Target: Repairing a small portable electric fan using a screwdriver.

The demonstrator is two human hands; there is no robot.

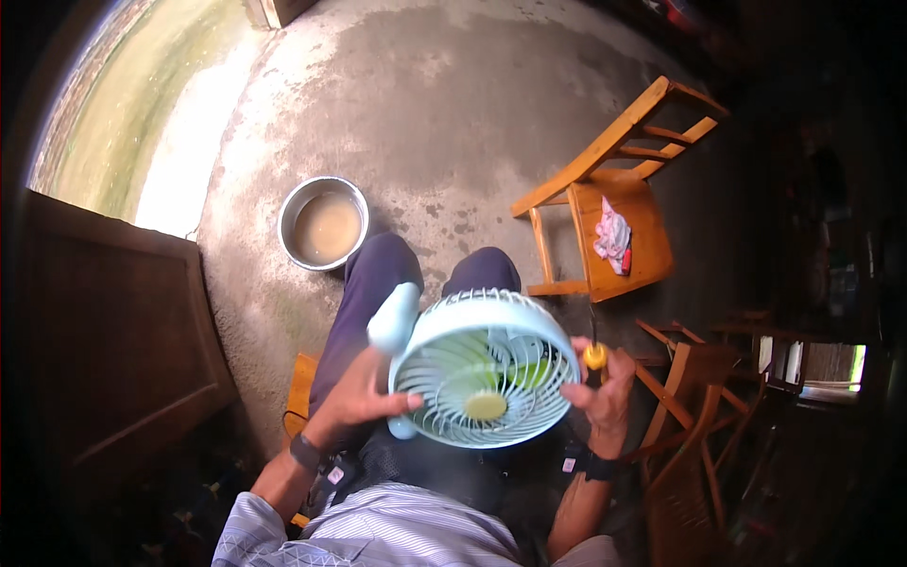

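Though blurry, a round, ribbed, probably plastic fan (486,406) between hands (361,389) (609,389).

- Round, pale blue plastic fan (491,364): dull yellow-green round cap (486,406) at centre; brighter green behind the grille.
- Slim screwdriver (595,356): yellow handle, dark shaft.
- Round, silver-grey metal pot (283,227): cloudy tan liquid (328,230).
- Slatted, orange-brown wooden chair (652,260).
- Crumpled fabric cloth (612,233): mottled pink and white.
- Long fabric trousers (383,274): dark purplish navy.
- Pale blue-lilac fabric shirt (416,520): fine stripes.
- Rough concrete floor (425,94): grey-brown, darker blotches.
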